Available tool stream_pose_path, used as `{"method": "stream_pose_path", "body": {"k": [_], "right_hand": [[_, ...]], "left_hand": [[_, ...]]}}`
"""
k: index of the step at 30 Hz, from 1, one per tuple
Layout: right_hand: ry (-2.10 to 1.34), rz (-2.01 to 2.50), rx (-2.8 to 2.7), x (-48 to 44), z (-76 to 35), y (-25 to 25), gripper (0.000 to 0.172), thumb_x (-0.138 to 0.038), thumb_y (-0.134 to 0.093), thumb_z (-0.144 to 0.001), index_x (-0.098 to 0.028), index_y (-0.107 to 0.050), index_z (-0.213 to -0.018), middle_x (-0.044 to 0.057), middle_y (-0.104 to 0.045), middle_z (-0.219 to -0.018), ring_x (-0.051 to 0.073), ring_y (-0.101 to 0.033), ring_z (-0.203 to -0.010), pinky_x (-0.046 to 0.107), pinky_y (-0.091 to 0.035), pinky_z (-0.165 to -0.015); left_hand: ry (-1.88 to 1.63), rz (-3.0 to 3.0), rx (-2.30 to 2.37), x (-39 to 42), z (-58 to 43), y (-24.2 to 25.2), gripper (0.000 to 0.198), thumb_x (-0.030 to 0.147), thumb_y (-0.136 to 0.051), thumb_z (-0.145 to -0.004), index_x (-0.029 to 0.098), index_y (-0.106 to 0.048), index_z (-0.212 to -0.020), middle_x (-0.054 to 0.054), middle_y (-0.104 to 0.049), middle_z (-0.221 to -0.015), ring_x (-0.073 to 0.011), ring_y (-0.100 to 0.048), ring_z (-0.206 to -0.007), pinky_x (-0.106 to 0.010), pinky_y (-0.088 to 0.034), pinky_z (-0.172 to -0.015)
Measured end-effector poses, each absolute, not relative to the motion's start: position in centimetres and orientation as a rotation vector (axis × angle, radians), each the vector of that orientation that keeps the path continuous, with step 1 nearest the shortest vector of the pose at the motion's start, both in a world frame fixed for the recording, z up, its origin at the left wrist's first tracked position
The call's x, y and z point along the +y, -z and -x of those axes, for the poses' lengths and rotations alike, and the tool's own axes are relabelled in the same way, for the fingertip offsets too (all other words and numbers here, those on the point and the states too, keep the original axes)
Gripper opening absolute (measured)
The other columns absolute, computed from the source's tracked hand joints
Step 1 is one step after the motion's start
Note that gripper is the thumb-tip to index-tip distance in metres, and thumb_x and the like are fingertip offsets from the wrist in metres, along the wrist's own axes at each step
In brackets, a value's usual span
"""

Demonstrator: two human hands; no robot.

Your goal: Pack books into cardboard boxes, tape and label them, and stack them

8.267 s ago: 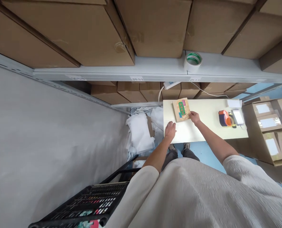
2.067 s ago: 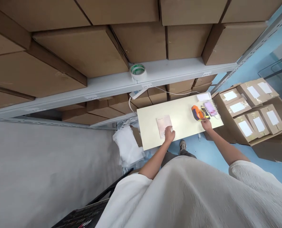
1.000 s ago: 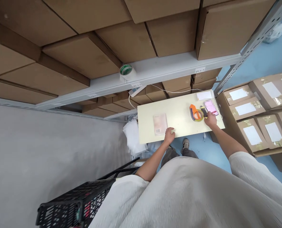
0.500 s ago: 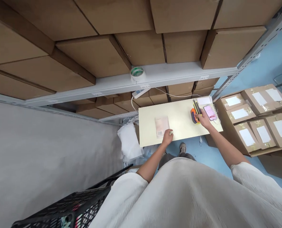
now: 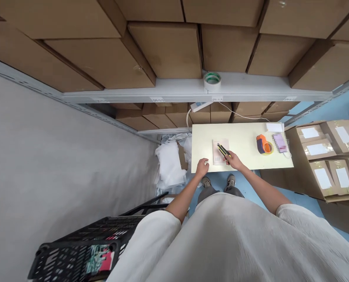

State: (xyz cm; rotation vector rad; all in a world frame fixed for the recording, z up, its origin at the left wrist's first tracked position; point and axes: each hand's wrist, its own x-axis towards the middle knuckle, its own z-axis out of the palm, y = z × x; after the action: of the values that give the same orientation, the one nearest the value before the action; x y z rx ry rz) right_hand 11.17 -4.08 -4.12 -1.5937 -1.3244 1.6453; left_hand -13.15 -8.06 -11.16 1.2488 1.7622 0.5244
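A small pale pink packet point(image 5: 219, 148) lies flat on the cream table point(image 5: 241, 156). My right hand point(image 5: 234, 160) is closed round a black and yellow utility knife point(image 5: 223, 150), whose tip lies over the packet. My left hand point(image 5: 202, 167) rests on the table's near left edge, just left of the packet, fingers curled with nothing seen in them.
An orange tape dispenser point(image 5: 263, 144), a phone point(image 5: 279, 142) and a white slip point(image 5: 274, 127) sit at the table's right end. A tape roll point(image 5: 212, 81) stands on the shelf among cardboard boxes. Labelled cartons point(image 5: 324, 160) are at right, a black crate point(image 5: 83, 250) at lower left.
My right hand left the tape dispenser with the utility knife and brought it left over the packet. My left hand slid slightly off the packet to the table edge.
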Motion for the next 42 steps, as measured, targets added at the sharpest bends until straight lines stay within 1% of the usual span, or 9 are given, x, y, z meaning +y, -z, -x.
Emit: {"method": "stream_pose_path", "body": {"k": [4,7,10,14,23,28,32,37,42], "right_hand": [[-1.402,1.863,-1.422,-3.6,-8.7,4.7,0.037,-0.063,-0.061,-0.099,-0.026,-0.061,-0.101,0.001,-0.075,-0.074,0.017,-0.062,-0.055,0.028,-0.051,-0.058],[-1.287,1.989,-1.445,-3.1,-7.1,5.4,0.034,-0.059,-0.061,-0.102,-0.026,-0.062,-0.095,0.001,-0.075,-0.069,0.019,-0.066,-0.058,0.028,-0.052,-0.06],[-1.305,2.06,-1.395,-2.0,-5.5,6.0,0.029,-0.053,-0.062,-0.105,-0.026,-0.061,-0.095,0.0,-0.074,-0.066,0.017,-0.065,-0.054,0.027,-0.052,-0.06],[-1.35,2.127,-1.364,0.2,-3.6,6.8,0.019,-0.041,-0.063,-0.107,-0.025,-0.06,-0.096,-0.001,-0.074,-0.067,0.015,-0.061,-0.049,0.027,-0.05,-0.056],[-1.33,2.19,-1.33,2.6,-2.1,7.6,0.013,-0.034,-0.066,-0.107,-0.023,-0.063,-0.101,0.0,-0.076,-0.069,0.015,-0.062,-0.048,0.028,-0.052,-0.056],[-1.39,2.202,-1.41,0.8,-2.8,7.0,0.013,-0.032,-0.062,-0.11,-0.022,-0.062,-0.101,-0.001,-0.076,-0.069,0.012,-0.061,-0.048,0.023,-0.051,-0.056],[-1.46,2.189,-1.463,-1.7,-3.7,6.5,0.017,-0.035,-0.062,-0.111,-0.022,-0.063,-0.1,0.001,-0.078,-0.071,0.012,-0.061,-0.049,0.023,-0.05,-0.055],[-1.534,2.155,-1.567,-6.0,-5.3,6.3,0.023,-0.044,-0.065,-0.11,-0.022,-0.064,-0.105,0.003,-0.079,-0.075,0.014,-0.062,-0.049,0.024,-0.048,-0.054],[-1.538,2.156,-1.653,-9.8,-6.4,6.7,0.019,-0.039,-0.059,-0.11,-0.021,-0.066,-0.107,0.003,-0.077,-0.073,0.016,-0.063,-0.053,0.026,-0.047,-0.056]], "left_hand": [[-0.445,-1.302,1.769,-8.2,15.6,11.9,0.031,0.011,-0.063,-0.086,0.024,-0.074,-0.113,-0.012,-0.074,-0.132,-0.0299,-0.068,-0.133,-0.047,-0.05,-0.124],[-0.376,-1.373,1.746,-8.1,16.9,12.4,0.036,0.012,-0.065,-0.087,0.023,-0.074,-0.12,-0.015,-0.068,-0.149,-0.0324,-0.06,-0.148,-0.048,-0.045,-0.129],[-0.316,-1.435,1.71,-8.0,18.1,12.8,0.046,0.013,-0.068,-0.087,0.022,-0.072,-0.132,-0.017,-0.061,-0.164,-0.0338,-0.049,-0.161,-0.05,-0.039,-0.135],[-0.272,-1.477,1.642,-8.4,19.2,13.1,0.054,0.015,-0.069,-0.087,0.021,-0.069,-0.14,-0.018,-0.054,-0.171,-0.0334,-0.045,-0.165,-0.052,-0.032,-0.138],[-0.224,-1.53,1.577,-9.1,19.3,13.4,0.058,0.008,-0.064,-0.087,0.017,-0.068,-0.145,-0.019,-0.042,-0.179,-0.0331,-0.036,-0.17,-0.05,-0.029,-0.14],[0.005,-1.653,1.537,-8.7,19.7,13.0,0.065,0.009,-0.052,-0.098,0.012,-0.054,-0.162,-0.016,-0.032,-0.185,-0.0292,-0.029,-0.173,-0.046,-0.029,-0.141],[0.048,-1.691,1.542,-8.4,19.8,12.8,0.074,0.004,-0.046,-0.097,0.012,-0.045,-0.17,-0.015,-0.032,-0.185,-0.0273,-0.031,-0.172,-0.044,-0.03,-0.14],[0.043,-1.699,1.551,-8.2,19.7,13.0,0.073,0.001,-0.046,-0.096,0.009,-0.047,-0.169,-0.017,-0.036,-0.183,-0.0267,-0.033,-0.171,-0.042,-0.029,-0.141],[0.035,-1.689,1.569,-8.2,19.5,13.4,0.072,0.002,-0.05,-0.097,0.008,-0.047,-0.169,-0.018,-0.037,-0.182,-0.0277,-0.034,-0.171,-0.041,-0.029,-0.141]]}}
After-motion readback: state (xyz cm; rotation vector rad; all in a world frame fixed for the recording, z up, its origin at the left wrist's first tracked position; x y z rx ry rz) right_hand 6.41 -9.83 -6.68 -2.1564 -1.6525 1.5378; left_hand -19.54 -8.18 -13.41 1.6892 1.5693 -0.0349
